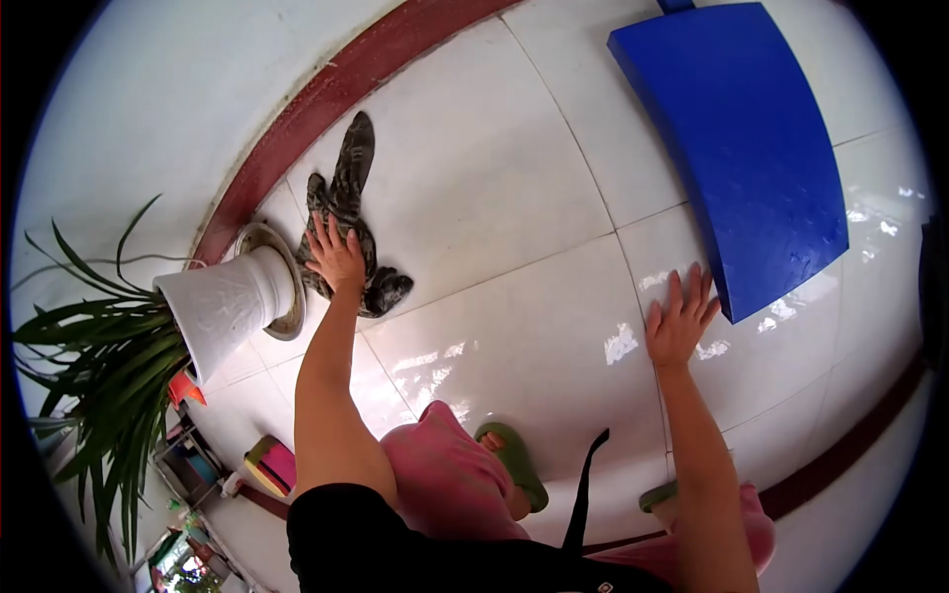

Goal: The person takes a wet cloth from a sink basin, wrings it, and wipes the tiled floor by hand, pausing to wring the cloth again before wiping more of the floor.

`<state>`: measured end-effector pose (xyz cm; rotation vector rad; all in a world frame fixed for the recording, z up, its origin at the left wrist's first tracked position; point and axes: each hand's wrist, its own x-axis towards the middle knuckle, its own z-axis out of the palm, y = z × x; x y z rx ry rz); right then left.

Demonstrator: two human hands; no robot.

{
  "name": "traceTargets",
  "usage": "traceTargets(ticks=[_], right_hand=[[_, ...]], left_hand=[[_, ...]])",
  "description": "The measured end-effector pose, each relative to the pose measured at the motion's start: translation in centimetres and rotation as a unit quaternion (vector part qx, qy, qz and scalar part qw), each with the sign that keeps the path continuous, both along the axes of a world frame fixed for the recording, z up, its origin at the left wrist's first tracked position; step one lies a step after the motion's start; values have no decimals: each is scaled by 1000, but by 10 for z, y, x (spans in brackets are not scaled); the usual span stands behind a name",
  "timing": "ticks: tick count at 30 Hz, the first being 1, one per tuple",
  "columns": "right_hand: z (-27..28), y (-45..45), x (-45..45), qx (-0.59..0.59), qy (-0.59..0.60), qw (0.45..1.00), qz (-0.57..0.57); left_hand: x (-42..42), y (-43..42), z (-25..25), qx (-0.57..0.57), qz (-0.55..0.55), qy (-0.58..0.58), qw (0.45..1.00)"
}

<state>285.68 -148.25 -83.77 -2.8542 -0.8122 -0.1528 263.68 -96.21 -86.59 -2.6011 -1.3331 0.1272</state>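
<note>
A dark, patterned cloth [351, 183] lies crumpled on the white tiled floor [494, 178], close to the wall. My left hand [337, 259] rests on the cloth with its fingers spread. Farther right, my right hand [678, 328] is over the floor, fingers apart and holding nothing. It is beside the lower left corner of a large blue board-like object [741, 148]. Whether the fingertips touch the floor or the blue object, I cannot tell.
A white pot [222, 301] with a long-leaved plant [104, 385] stands on a round saucer [287, 316] left of the cloth. Dark red skirting [326, 94] edges the wall. Green slippers [516, 465] are on my feet. A pink and yellow object [270, 465] is at lower left.
</note>
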Motion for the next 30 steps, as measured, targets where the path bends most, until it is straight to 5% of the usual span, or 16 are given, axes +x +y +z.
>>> traceTargets(ticks=[3,7,12,19,25,30], right_hand=[[0,1,-1,-11,23,1000,-8],[1,1,1,-23,42,999,-22],[2,0,4,-18,33,999,-9],[15,1,1,-40,84,995,-18],[1,-2,0,9,3,1000,-2],[-3,-4,-3,29,-16,999,-12]], left_hand=[[13,-16,1,-22,-11,-10,1000],[53,-88,9,-73,-164,-44,983],[110,-222,38,-217,-359,-80,904],[38,-335,38,-320,-545,-64,772],[80,-181,45,-156,-359,-63,918],[1,-71,10,-22,-124,-61,990]])
